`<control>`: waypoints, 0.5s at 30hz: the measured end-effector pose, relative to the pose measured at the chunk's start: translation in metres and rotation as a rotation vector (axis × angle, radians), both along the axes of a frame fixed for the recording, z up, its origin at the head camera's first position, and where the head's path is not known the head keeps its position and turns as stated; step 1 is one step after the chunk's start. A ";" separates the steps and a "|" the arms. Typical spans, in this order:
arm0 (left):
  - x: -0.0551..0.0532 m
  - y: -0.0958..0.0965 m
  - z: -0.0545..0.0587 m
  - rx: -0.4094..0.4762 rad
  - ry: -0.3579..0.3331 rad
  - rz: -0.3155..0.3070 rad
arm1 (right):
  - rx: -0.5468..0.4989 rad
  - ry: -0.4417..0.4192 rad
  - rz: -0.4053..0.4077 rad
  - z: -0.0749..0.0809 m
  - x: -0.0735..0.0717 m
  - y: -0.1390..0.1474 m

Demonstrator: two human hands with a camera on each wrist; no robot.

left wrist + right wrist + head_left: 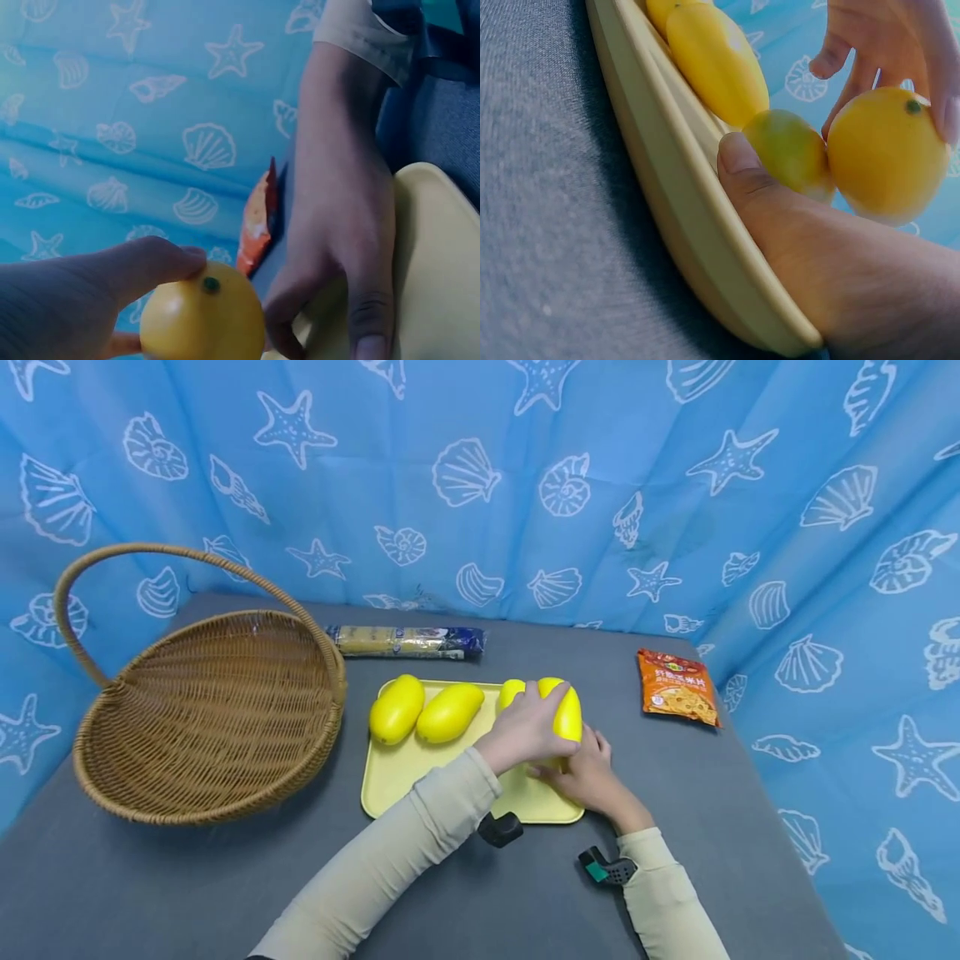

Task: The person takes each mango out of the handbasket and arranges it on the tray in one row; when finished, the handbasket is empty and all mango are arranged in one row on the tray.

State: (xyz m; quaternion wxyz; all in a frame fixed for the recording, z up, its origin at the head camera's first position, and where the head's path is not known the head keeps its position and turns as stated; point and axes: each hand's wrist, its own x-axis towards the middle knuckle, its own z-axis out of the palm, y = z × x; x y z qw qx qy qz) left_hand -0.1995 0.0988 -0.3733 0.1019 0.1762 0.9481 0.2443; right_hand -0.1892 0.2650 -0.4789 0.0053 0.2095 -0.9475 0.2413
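A yellow mango (568, 717) is gripped by my left hand (528, 731) over the right part of a pale yellow tray (397, 777). The left wrist view shows the thumb on top of this mango (202, 319), beside its green stem spot. Another mango (512, 692), partly hidden by the left hand, is close by; in the right wrist view this mango (787, 150) looks greenish. Two more mangoes (397, 710) lie side by side at the tray's left. My right hand (596, 777) holds the tray's right edge, thumb on the inner side; its other fingers are partly hidden.
To the left stands a large wicker basket (210, 718) with a tall arched handle. Behind the tray lies a long packet of noodles (405, 642). An orange snack bag (678, 687) is at the right. A blue shell-patterned curtain (465, 527) hangs behind the grey table (187, 893).
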 end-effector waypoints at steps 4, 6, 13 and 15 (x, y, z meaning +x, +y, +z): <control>0.000 0.008 -0.001 -0.043 0.033 0.000 | 0.020 -0.017 -0.002 0.003 0.000 -0.001; 0.001 0.012 -0.001 -0.055 0.046 -0.007 | 0.044 -0.019 0.005 0.004 0.000 -0.001; 0.004 0.025 -0.002 -0.158 0.081 0.018 | 0.068 -0.026 -0.002 0.007 0.003 -0.001; 0.003 0.026 -0.003 -0.178 0.086 0.033 | 0.065 -0.022 -0.012 0.007 0.003 0.000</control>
